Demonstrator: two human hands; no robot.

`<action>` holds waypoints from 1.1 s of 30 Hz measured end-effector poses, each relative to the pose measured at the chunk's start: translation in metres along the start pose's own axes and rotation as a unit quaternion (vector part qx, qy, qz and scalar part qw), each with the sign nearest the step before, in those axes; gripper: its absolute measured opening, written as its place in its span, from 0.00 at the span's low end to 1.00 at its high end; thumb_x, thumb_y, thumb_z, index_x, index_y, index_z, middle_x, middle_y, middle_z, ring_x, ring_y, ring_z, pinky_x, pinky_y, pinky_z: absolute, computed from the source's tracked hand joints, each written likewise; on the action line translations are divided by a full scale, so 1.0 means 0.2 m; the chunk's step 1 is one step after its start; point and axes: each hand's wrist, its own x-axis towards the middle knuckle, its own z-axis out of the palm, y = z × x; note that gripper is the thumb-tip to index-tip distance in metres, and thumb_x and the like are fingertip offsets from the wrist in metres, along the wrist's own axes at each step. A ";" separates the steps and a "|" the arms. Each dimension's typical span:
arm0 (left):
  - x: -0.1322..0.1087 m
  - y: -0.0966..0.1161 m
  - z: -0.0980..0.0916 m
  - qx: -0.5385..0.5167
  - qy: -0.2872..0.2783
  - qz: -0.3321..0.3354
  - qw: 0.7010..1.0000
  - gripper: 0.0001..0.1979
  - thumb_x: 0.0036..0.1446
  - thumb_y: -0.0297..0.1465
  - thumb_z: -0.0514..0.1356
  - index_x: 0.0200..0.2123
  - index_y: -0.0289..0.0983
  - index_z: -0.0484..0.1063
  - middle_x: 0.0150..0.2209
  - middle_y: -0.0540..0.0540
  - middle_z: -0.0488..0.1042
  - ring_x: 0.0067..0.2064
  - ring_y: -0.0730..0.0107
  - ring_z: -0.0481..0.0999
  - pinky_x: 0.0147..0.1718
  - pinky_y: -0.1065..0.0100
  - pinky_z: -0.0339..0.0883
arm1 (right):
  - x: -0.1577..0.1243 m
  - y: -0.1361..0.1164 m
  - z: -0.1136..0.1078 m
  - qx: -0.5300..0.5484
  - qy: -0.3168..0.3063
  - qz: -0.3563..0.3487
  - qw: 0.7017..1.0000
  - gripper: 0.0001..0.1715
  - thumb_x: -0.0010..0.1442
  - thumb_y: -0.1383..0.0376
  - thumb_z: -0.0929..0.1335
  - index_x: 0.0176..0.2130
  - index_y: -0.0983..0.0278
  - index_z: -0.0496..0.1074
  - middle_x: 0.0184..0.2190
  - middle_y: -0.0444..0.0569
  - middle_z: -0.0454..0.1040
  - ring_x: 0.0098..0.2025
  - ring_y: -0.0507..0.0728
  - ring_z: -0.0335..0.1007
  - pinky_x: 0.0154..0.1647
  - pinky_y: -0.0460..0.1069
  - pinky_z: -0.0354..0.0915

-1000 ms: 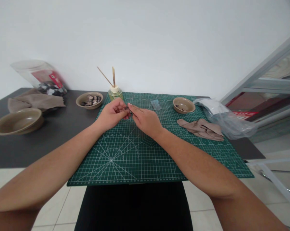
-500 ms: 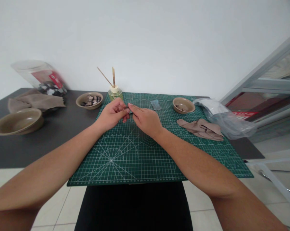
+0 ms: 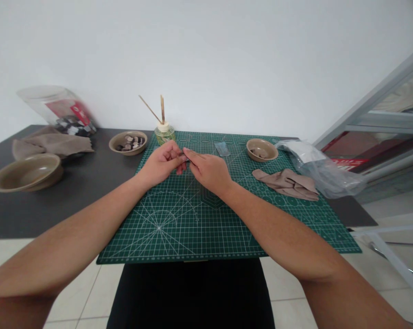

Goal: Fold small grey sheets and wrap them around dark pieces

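My left hand [image 3: 163,163] and my right hand [image 3: 209,170] meet over the green cutting mat [image 3: 179,233], fingertips close together. The left fingers are curled, with the thumb pressed against them. My right fingers are pressed together and point toward the left thumb. Something small and dark seems to sit between the fingertips, mostly hidden; its kind cannot be made out. Behind the right hand a small pale-blue packet [image 3: 222,149] lies flat on the mat. Close behind the left hand stands a reed diffuser bottle [image 3: 164,133] with thin sticks.
On the left are a bowl of dark and light pieces [image 3: 128,153], a larger bowl [image 3: 28,185], a brown cloth [image 3: 53,144] and a clear container [image 3: 43,98]. To the right are a small bowl [image 3: 261,142], another brown cloth [image 3: 288,185] and a clear plastic bag [image 3: 324,171].
The hands stay together in nearly the same place, with only slight shifts of the fingers. A bluish bit seen between the fingertips earlier is now less visible.
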 end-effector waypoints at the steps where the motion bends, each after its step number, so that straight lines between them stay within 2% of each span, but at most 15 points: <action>1: 0.00 0.00 0.00 0.001 0.003 0.001 1.000 0.13 0.57 0.33 0.68 0.32 0.40 0.64 0.22 0.53 0.77 0.21 0.74 0.74 0.23 0.72 0.70 | 0.00 0.00 0.00 0.001 0.001 0.003 1.000 0.27 0.73 0.68 0.61 0.68 0.63 0.68 0.64 0.51 0.74 0.57 0.58 0.79 0.56 0.52 0.73; 14: 0.01 0.00 0.00 0.022 -0.008 -0.024 0.999 0.14 0.58 0.35 0.67 0.32 0.40 0.63 0.23 0.53 0.79 0.22 0.72 0.77 0.23 0.71 0.72 | 0.00 0.01 0.00 -0.017 0.003 0.009 1.000 0.27 0.73 0.67 0.61 0.68 0.62 0.69 0.57 0.53 0.80 0.52 0.57 0.81 0.53 0.50 0.72; 23: 0.01 -0.01 -0.03 0.012 0.034 -0.009 0.999 0.13 0.58 0.32 0.66 0.33 0.41 0.61 0.24 0.53 0.78 0.23 0.72 0.76 0.24 0.70 0.69 | 0.00 0.01 0.01 -0.027 -0.005 0.033 0.999 0.27 0.73 0.66 0.61 0.67 0.62 0.70 0.56 0.53 0.81 0.51 0.59 0.82 0.51 0.52 0.73; 26: 0.02 -0.04 -0.05 0.042 0.077 0.010 0.996 0.12 0.55 0.30 0.68 0.31 0.40 0.65 0.23 0.55 0.74 0.24 0.74 0.73 0.25 0.70 0.68 | 0.00 0.02 0.02 0.007 0.017 0.050 0.999 0.27 0.73 0.67 0.61 0.67 0.62 0.70 0.58 0.53 0.80 0.53 0.59 0.81 0.53 0.52 0.73; 33: 0.02 -0.05 -0.04 -0.024 0.039 -0.007 0.999 0.14 0.53 0.31 0.70 0.41 0.38 0.71 0.23 0.55 0.74 0.26 0.72 0.78 0.29 0.69 0.74 | 0.00 0.06 0.05 0.124 0.088 0.019 0.988 0.22 0.71 0.69 0.63 0.59 0.61 0.77 0.55 0.49 0.82 0.55 0.56 0.80 0.58 0.51 0.71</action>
